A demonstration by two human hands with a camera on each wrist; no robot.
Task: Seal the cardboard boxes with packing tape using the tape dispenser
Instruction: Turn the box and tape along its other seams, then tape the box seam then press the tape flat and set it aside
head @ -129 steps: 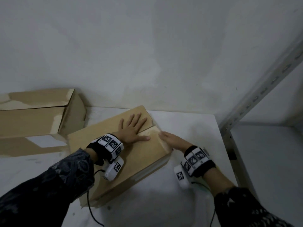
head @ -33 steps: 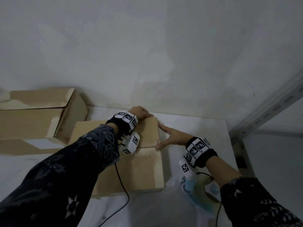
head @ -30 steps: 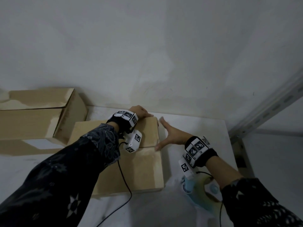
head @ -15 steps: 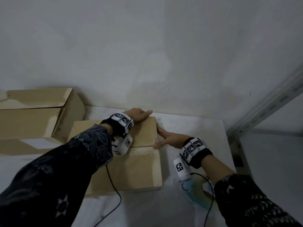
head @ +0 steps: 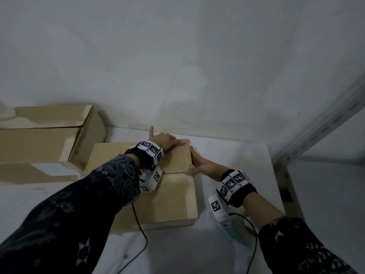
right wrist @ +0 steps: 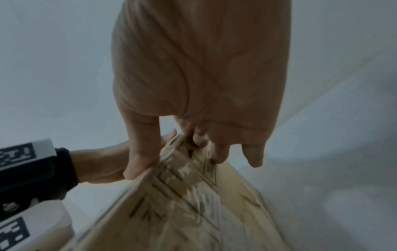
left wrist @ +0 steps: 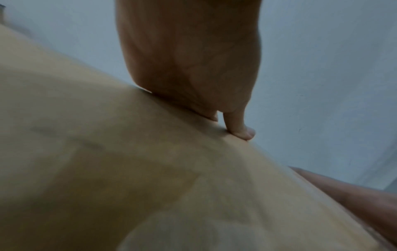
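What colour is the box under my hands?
Plain tan-brown cardboard box, clearest in the head view.

Wall (head: pixel 177 66) close behind box (head: pixel 167 198), 2nd box (head: pixel 39 143) blocks left, tabletop (head: pixel 227 155) free on right.

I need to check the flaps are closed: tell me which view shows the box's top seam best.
The head view: the seam runs across the box top. Left wrist shows blurred cardboard; right wrist only its printed side.
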